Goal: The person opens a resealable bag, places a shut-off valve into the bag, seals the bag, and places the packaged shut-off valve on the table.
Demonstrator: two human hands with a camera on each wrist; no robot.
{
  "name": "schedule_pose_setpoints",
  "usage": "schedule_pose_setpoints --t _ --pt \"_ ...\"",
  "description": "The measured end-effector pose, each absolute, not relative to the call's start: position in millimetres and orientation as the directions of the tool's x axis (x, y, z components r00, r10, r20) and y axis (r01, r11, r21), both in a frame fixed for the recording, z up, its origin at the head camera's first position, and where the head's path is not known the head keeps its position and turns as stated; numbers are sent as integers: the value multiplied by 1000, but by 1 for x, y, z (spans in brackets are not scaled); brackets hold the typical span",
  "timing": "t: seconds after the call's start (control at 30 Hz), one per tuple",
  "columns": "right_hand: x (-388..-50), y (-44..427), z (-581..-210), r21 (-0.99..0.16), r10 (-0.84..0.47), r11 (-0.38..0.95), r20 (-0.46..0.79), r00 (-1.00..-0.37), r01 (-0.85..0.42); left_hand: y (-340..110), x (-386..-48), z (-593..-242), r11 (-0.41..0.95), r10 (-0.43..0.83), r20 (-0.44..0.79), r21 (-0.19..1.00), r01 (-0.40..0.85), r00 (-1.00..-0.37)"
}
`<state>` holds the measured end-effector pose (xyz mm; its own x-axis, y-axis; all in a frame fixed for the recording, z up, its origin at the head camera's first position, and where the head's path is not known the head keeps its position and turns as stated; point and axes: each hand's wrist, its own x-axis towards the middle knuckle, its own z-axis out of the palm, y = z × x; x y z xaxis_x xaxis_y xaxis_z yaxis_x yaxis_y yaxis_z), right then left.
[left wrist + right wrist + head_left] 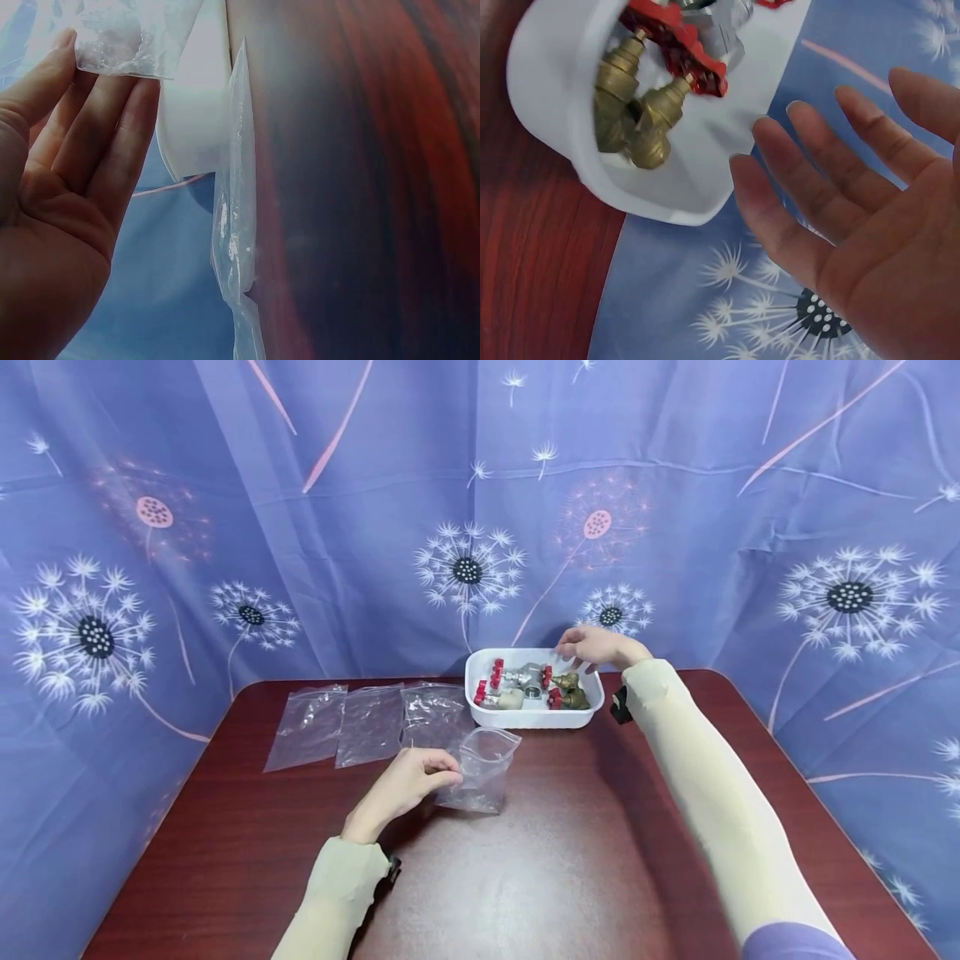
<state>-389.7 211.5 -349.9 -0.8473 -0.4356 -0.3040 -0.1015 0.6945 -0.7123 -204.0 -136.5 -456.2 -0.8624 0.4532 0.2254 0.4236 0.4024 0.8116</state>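
Note:
My left hand point(411, 779) pinches the side of a clear zip bag point(487, 777) between thumb and fingers. The bag stands up from the table with its mouth spread apart. In the left wrist view the thumb and fingertips meet at the edge of the bag point(124, 45). My right hand point(600, 646) hovers over the back right corner of a white plastic tray point(536, 720), holding nothing. Its fingers look loosely extended in the right wrist view. Inside the tray lie brass valves point(649, 124) with red handles, a silver metal fitting point(531, 677) and a whitish valve point(511, 699).
Three flat clear bags, a left one point(303, 731), a middle one point(371, 727) and a right one point(431, 710), lie side by side left of the tray. A dark red wooden table point(570, 877) carries everything. Behind it hangs a blue-purple dandelion curtain point(360, 568).

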Motion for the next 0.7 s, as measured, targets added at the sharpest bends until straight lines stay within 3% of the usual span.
schedule_pose_setpoints --t 0.3,0.5,0.7 --pt "-411 212 -356 -714 -384 701 -377 -843 -1 -136 -205 -454 404 459 210 816 413 -863" --pt "-422 210 -367 -664 -341 745 -459 -820 62 -136 -203 -454 394 459 205 826 404 -865" --pt "-421 202 -368 -601 -246 790 -487 -838 117 -134 -203 -456 405 464 191 822 400 -865"
